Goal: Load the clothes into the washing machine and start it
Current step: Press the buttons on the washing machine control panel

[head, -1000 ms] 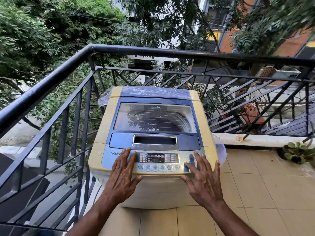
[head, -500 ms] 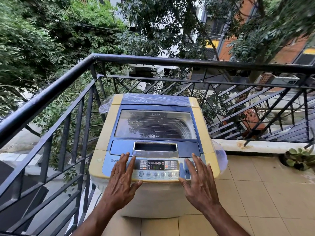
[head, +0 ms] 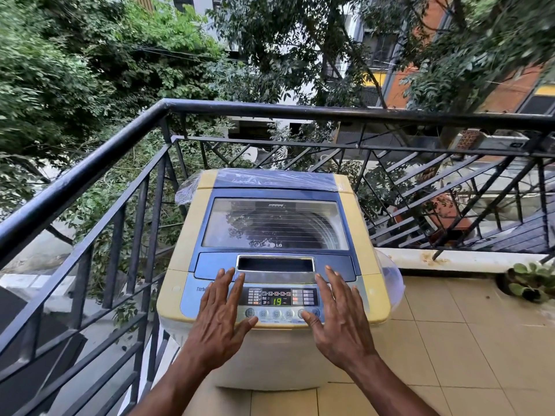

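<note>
With both hands' fingers spread flat on the washing machine, I judged one firm thumb press on the start button best.

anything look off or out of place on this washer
Loose clear plastic wrap bunches at the washing machine back-left corner and bulges off its right side. Otherwise nothing stands out: lid shut, display lit.

Tiled balcony floor, black metal railing — dense trees, orange building beyond; daylight.
</note>
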Tool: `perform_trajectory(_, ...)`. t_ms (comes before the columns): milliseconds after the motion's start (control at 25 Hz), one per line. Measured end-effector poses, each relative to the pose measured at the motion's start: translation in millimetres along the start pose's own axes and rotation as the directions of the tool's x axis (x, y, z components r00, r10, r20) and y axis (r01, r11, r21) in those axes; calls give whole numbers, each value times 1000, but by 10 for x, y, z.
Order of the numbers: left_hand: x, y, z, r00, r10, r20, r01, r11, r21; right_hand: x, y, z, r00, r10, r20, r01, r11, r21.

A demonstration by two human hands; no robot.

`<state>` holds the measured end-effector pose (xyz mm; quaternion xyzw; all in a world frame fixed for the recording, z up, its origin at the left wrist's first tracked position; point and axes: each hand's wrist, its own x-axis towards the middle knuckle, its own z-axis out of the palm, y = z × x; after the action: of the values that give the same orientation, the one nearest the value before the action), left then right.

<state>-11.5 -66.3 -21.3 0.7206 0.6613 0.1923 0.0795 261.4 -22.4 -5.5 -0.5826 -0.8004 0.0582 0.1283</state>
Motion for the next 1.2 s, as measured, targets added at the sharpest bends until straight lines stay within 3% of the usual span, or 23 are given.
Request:
perform_trajectory(520, 510, 195, -84, 987, 130, 91, -137, 988, 72, 483, -445, -56, 973, -167, 162, 182, 980, -78)
perform_trajectory(1200, 422, -165, -278, 999, 27, -29, -30, 996, -84, 520, 18, -164, 998, 15, 61, -13, 999, -37)
